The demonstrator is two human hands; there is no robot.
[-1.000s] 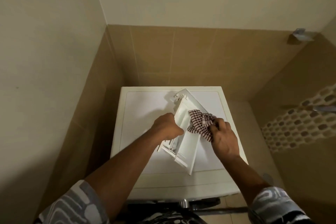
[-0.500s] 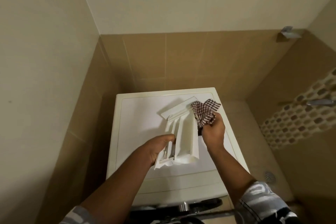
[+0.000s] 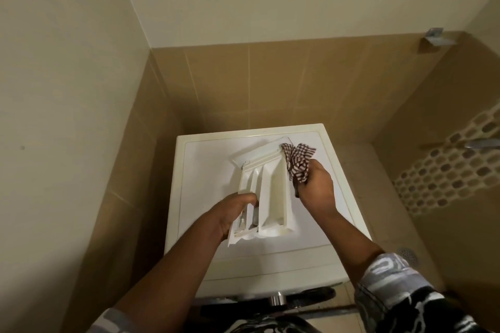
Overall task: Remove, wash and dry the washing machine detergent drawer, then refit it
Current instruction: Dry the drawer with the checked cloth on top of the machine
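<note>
We look down on the white top of the washing machine [image 3: 205, 170], which stands in a corner of tan tiled walls. Over that top is the detergent drawer [image 3: 273, 189], its open compartments facing up at us. Its long axis runs from near to far and leans a little to the right at the far end. The flat front panel is the far end, and the open rear end points back toward us. We cannot tell whether the drawer rests on the machine or is held just clear of it.

Both forearms reach forward from patterned sleeves. The left hand [image 3: 230, 215] grips the drawer's near left side, with the thumb curled over the left wall. The right hand [image 3: 318, 188] is at the drawer's right wall toward the far end, fingers clenched round a brown-and-white checked cloth [image 3: 297, 161]. The cloth bunches up above the knuckles and touches the drawer's far right corner.
</note>
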